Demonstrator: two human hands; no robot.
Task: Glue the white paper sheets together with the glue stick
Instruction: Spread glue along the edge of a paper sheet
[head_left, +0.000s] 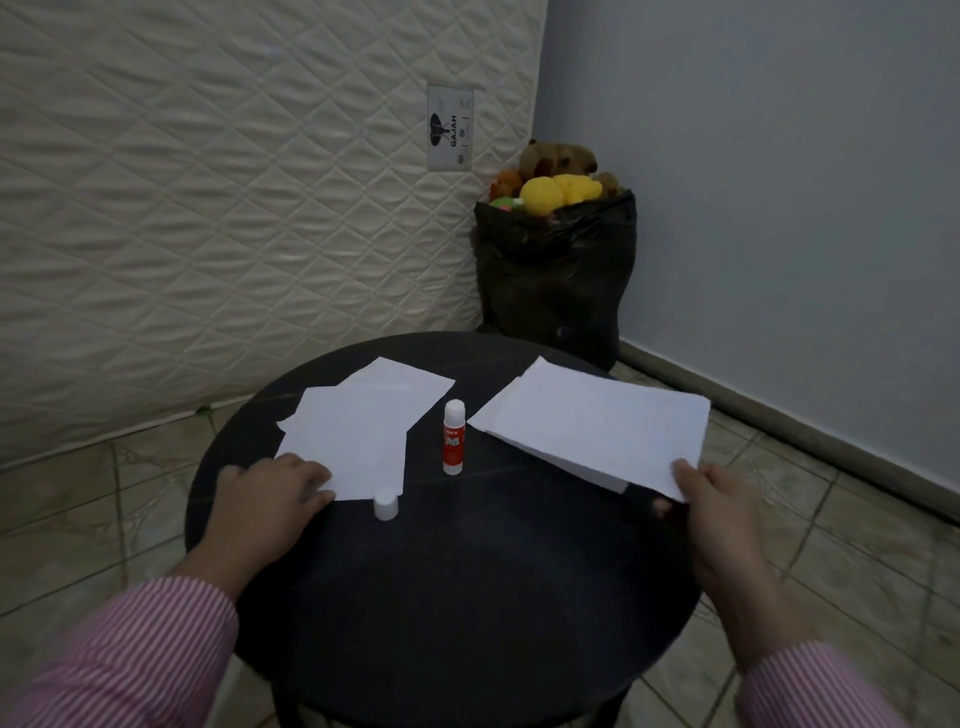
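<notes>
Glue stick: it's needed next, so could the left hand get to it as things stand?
Probably yes. The glue stick stands upright and uncapped between the two paper piles, with bare table in front. The left hand only rests on the left pile's corner; the cap sits slightly aside.

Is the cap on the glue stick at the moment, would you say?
No, the white cap stands on the table apart from the upright glue stick.
</notes>
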